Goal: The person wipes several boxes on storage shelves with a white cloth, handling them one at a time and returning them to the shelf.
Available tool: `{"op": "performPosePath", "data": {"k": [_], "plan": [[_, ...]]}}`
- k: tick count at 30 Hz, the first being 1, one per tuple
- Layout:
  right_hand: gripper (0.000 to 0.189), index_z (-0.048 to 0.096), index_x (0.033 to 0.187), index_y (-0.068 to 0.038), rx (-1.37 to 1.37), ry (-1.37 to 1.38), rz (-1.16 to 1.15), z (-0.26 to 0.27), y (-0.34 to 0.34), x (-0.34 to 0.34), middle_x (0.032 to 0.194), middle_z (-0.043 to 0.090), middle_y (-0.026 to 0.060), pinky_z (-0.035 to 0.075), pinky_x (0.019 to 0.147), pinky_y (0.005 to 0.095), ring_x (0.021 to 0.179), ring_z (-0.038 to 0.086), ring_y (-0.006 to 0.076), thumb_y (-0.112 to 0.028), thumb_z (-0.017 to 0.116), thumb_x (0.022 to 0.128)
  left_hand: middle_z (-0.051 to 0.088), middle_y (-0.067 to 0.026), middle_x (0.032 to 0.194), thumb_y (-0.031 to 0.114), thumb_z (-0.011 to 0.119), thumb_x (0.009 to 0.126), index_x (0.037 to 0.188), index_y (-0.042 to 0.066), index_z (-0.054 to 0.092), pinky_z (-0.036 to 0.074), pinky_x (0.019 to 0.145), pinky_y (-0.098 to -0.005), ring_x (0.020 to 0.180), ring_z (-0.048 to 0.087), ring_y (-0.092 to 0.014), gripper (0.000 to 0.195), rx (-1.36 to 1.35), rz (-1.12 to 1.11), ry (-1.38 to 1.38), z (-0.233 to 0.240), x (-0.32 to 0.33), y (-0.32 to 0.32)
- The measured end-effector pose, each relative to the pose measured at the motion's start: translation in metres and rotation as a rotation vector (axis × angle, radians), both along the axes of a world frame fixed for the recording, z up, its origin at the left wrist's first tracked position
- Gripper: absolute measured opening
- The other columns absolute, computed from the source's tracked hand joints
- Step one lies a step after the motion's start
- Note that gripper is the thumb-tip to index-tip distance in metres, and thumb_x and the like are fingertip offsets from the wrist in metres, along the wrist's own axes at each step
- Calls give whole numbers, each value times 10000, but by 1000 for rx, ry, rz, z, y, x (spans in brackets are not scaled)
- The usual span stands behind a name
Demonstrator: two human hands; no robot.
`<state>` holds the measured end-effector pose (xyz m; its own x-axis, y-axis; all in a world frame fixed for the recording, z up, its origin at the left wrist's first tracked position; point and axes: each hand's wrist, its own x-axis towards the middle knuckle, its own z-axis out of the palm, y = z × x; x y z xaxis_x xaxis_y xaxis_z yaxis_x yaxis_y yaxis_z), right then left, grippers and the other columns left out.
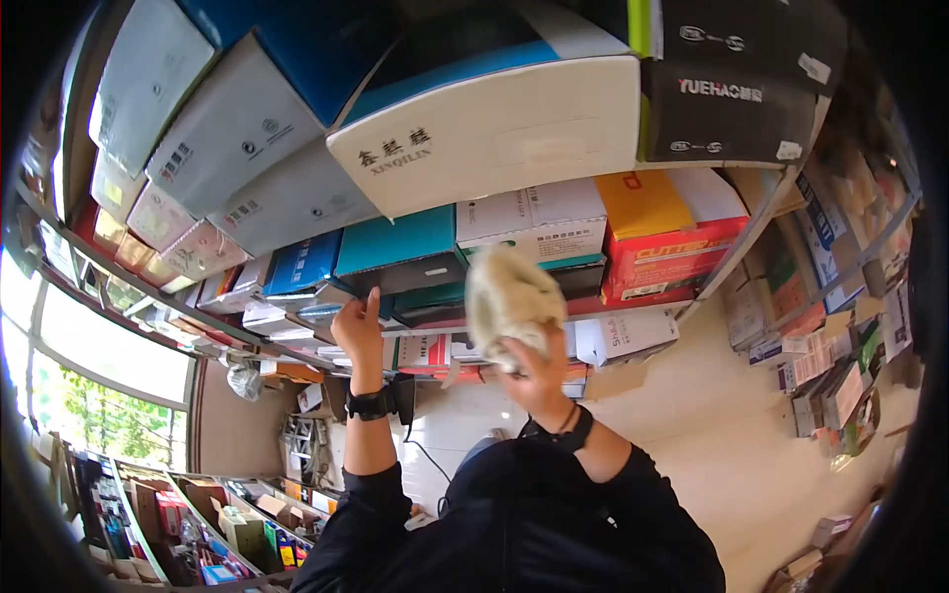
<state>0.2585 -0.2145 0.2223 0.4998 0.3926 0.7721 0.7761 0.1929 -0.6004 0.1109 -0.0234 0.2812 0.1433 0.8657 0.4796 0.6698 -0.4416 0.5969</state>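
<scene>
In my right hand (535, 374) is a crumpled cream cloth (511, 300), blurred and held in front of the shelf boxes. My left hand (356, 326) is raised at the lower left corner of a teal and dark grey cardboard box (404, 244). One finger points up against that box's edge; the picture does not settle whether the hand grips it. Just left of the hand lies a blue box (304, 261). Behind the cloth sits a white carton (530, 215) with printing on it.
Above, a large white carton (489, 141) and a black carton (730, 111) jut out at the shelf front. A red and yellow box (671, 244) stands by the metal shelf post (741, 230). Lower left is a divided rack (167, 482) of small goods. A black cable (428, 458) hangs near my body.
</scene>
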Motion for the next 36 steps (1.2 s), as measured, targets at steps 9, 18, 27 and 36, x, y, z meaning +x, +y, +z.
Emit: {"op": "performPosePath", "data": {"k": [9,18,27,36], "plan": [[345,604,895,-102,102,-31,-324,-12,-62,54,1042,483,146,372,817,462,1000,431,356,-119,719,570,582,-133,665,143,588,782,820,-16,557,440,572,-279,613,584,-189,166,-256,-477,-392,-36,55,-72],[296,611,915,-187,-189,-698,-168,-37,29,60,1065,491,77,355,811,463,1000,443,286,-187,645,621,601,-111,876,-103,497,688,1045,-7,506,449,720,-287,799,590,-209,369,-286,-681,-351,-74,83,-74],[327,602,834,-107,-82,-33,-395,-24,1,71,904,438,146,390,736,419,901,426,343,-109,719,529,543,-131,938,-112,470,666,1170,-43,436,433,730,-254,790,573,-166,509,-247,-671,-289,-67,82,-78],[299,580,973,-185,-257,-446,-30,-26,31,49,952,501,41,435,703,371,867,512,247,-116,540,685,575,-77,918,-102,411,696,1055,-36,498,442,708,-238,813,557,-138,375,-475,-776,-468,-71,65,-64]]}}
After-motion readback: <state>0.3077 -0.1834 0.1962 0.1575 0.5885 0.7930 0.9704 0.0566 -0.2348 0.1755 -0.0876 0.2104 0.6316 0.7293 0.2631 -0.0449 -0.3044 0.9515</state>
